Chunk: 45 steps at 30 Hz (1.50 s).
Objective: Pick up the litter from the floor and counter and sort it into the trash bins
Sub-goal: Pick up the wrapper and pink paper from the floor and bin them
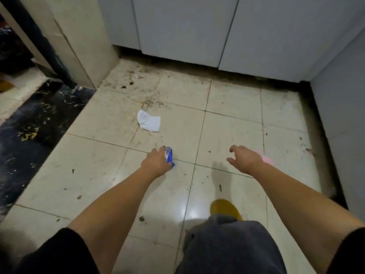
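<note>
My left hand (pixel 155 162) is closed around a blue and silver wrapper (pixel 169 155) just above the tiled floor. A crumpled white tissue (pixel 149 123) lies on the floor a little beyond it. My right hand (pixel 245 160) hovers to the right with its fingers spread and nothing in it. A pink thing (pixel 267 160) shows partly behind that hand on the floor; what it is I cannot tell. No trash bin is in view.
White cabinet doors (pixel 187 32) close off the far side, and a grey cabinet side (pixel 339 107) stands on the right. A beige pillar (pixel 79 40) and a dark marble threshold (pixel 39 123) are at the left. My foot in a yellow slipper (pixel 225 209) is below.
</note>
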Tool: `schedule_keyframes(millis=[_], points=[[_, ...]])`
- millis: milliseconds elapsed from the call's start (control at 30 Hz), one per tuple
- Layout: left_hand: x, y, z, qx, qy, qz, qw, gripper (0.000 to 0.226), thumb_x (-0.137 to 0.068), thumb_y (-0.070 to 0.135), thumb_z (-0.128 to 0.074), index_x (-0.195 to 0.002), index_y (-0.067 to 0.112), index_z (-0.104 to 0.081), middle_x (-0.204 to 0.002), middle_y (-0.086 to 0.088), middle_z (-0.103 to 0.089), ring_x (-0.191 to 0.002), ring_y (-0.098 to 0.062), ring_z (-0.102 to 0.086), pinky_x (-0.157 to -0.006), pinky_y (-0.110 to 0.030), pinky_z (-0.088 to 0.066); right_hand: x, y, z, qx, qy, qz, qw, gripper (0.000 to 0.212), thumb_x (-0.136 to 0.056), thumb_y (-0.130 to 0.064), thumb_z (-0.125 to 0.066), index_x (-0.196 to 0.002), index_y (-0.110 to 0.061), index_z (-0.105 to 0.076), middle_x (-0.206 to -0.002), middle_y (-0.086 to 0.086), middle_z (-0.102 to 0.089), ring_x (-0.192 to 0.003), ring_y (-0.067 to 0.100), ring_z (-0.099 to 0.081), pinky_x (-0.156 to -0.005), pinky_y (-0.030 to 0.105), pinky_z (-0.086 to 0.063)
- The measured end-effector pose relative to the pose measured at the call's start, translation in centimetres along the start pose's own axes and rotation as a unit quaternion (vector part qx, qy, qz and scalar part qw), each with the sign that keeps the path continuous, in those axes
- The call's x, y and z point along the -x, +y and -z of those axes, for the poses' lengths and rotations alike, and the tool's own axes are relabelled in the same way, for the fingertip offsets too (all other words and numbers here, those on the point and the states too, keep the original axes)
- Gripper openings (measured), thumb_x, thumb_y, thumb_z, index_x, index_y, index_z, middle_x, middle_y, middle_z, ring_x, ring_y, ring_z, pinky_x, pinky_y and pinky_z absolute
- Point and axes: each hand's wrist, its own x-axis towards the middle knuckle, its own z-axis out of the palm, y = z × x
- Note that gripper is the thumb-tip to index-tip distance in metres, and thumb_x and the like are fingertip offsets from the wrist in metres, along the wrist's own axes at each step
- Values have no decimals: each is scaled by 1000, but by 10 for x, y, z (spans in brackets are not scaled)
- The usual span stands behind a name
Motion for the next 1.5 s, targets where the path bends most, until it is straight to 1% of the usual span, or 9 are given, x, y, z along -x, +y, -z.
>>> schedule_keyframes(millis=[300, 467, 633, 700, 933, 1200, 1300, 1367, 1500], points=[[-73, 10, -73, 48, 23, 163, 985, 79, -85, 37, -65, -148, 12, -24, -153, -13, -16, -132, -37, -34, -104, -45, -43, -77, 118, -80, -77, -8, -131, 988, 46, -94, -36, -27, -140, -34, -17, -158, 8, -8, -136, 42, -28, -107, 55, -33], [-95, 12, -81, 28, 34, 172, 984, 62, -83, 26, -69, -137, 10, -42, -149, -16, -23, -125, -38, -42, -99, -43, -46, -115, 138, -93, -50, -57, -110, 991, 35, -85, -39, -48, -115, -28, -33, -123, 17, -39, -105, 42, -52, -89, 50, -45], [-104, 15, -80, 13, 40, 195, 980, 51, -85, 13, -64, -132, 4, -46, -132, -17, -40, -115, -35, -51, -95, -41, -50, -140, 146, -84, -87, -51, -91, 991, 5, -92, -22, -43, -96, -25, -46, -101, 8, -35, -81, 31, -51, -93, 49, -46], [-105, 15, -76, 46, 58, 197, 978, 48, -85, 6, -61, -130, 2, -48, -128, -18, -46, -113, -34, -54, -92, -39, -48, -154, 144, -74, -71, -55, -65, 994, 13, -92, -12, -38, -95, -21, -47, -97, 10, -45, -79, 28, -50, -77, 38, -48], [-105, -15, -9, 131, 224, 187, 948, 15, -85, -7, -43, -82, 8, -40, -74, -4, -44, -75, -25, -46, -54, -29, -28, -248, -13, 8, -35, -8, 113, 993, 21, -93, -6, -39, -95, -4, -61, -100, 21, -62, -90, 33, -58, -73, 31, -40], [-80, -90, 21, 154, 277, 301, 899, 14, -85, -3, -39, -81, 11, -41, -88, -15, -58, -81, -37, -59, -60, -34, -37, -273, -230, 25, 3, -5, 316, 949, 29, -93, -24, -40, -76, -9, -58, -117, 22, -57, -99, 34, -53, -75, 34, -41], [-67, -105, 7, 175, 274, 321, 890, 14, -86, -2, -39, -81, 11, -42, -89, -18, -63, -79, -38, -61, -60, -35, -38, -278, -264, 4, 67, -43, 341, 937, 38, -95, -33, -40, -114, -11, -64, -155, 8, -21, -143, 28, -18, -109, 45, -30], [-58, -114, -2, 185, 273, 338, 881, 13, -86, -1, -40, -82, 11, -43, -88, -18, -64, -81, -39, -62, -61, -36, -41, -283, -280, -11, 89, -105, 350, 927, 36, -94, -33, -42, -117, -16, -64, -161, 0, 2, -148, 26, 4, -118, 49, -17], [-42, -127, -12, 191, 279, 361, 869, 11, -88, 0, -41, -84, 10, -45, -88, -18, -65, -81, -39, -62, -61, -37, -43, -284, -281, -38, 88, -82, 341, 932, 41, -95, -32, -44, -130, -13, -52, -157, 3, -18, -138, 32, -24, -110, 46, -33]])
